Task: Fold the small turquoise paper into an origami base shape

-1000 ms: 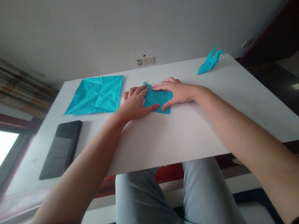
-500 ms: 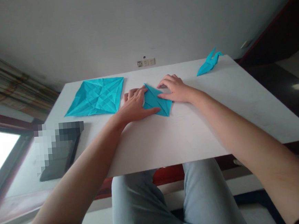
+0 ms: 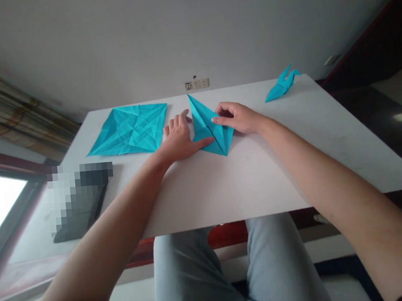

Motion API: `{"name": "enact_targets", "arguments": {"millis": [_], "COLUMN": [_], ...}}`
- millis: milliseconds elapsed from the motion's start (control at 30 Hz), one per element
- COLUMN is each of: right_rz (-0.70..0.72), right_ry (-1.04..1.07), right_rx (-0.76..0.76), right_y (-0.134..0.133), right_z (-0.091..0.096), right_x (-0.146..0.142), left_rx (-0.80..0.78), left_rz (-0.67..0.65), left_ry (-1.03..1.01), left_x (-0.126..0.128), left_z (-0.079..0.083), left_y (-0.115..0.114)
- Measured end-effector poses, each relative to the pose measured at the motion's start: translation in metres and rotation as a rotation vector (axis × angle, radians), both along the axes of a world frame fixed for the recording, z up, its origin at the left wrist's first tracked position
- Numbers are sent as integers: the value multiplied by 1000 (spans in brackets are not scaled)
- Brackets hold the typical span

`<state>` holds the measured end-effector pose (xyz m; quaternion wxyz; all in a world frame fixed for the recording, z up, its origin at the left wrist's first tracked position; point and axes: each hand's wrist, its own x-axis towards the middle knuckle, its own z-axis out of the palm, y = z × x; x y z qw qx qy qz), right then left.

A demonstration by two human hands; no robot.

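Observation:
A half-folded blue paper piece (image 3: 208,126) lies in the middle of the white table (image 3: 244,175), with one pointed flap raised. My left hand (image 3: 177,140) rests flat on the table beside it, fingers spread, its thumb pressing the paper's lower left edge. My right hand (image 3: 236,117) pinches the raised flap near its right side, fingers curled.
A creased, unfolded blue paper square (image 3: 129,129) lies at the table's left rear. A finished blue paper crane (image 3: 281,84) stands at the far right corner. A dark tablet (image 3: 78,204) lies near the left front edge. Wall sockets (image 3: 195,83) sit behind the table.
My right hand has gone from lying flat on the paper to pinching a flap and lifting it upward and back. My left hand stays pressed on the paper's left side.

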<state>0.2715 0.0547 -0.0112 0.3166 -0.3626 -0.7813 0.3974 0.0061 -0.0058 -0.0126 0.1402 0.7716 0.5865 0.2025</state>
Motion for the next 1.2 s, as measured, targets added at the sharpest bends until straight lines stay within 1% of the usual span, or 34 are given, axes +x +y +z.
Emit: {"name": "enact_targets", "arguments": {"millis": [67,133,233,300,367,433,533,600,633,667,767,833,967,1067,1133,1200], "right_rz": [-3,-15,-36,-42,-36,-30,-47,-58,-59,-58,-59,-53,4,74,102,111], "right_ry": [92,139,176,201,221,233,259,280,287,287,266,255,253,262,272,274], "right_rx": [-17,-35,-40,-39,-56,-91,-122,-119,-112,-104,-91,-104,-121,-144,-183,-200], "right_y": [-2,-3,-1,0,0,-4,-10,-12,-12,-11,-8,-7,-11,-16,-20,-24], "right_z": [3,4,1,-1,-1,2,9,12,13,12,10,8,6,9,12,15], "right_x": [-3,-5,-6,-6,-6,-5,-4,-4,-4,-5,-6,-8,-12,-14,-14,-14], "left_rx": [37,54,55,39,7,-27,-75,-86,-65,-20,186,261,230,182,135,72], "left_rz": [52,75,34,-41,-109,-142,-147,-128,-104,-71,23,11,-136,-239,-266,-243], "left_ry": [-50,-76,-157,-324,-541,-714,-823,-809,-774,-724,-529,-434,-354,-360,-409,-503], "left_x": [-1,-1,-1,0,2,4,6,5,4,2,-1,-1,2,6,7,8], "left_z": [-3,-5,-3,0,1,3,3,3,3,3,5,8,13,15,16,17], "left_y": [3,6,8,9,10,11,12,12,12,11,8,4,-1,-4,-5,-5]}}
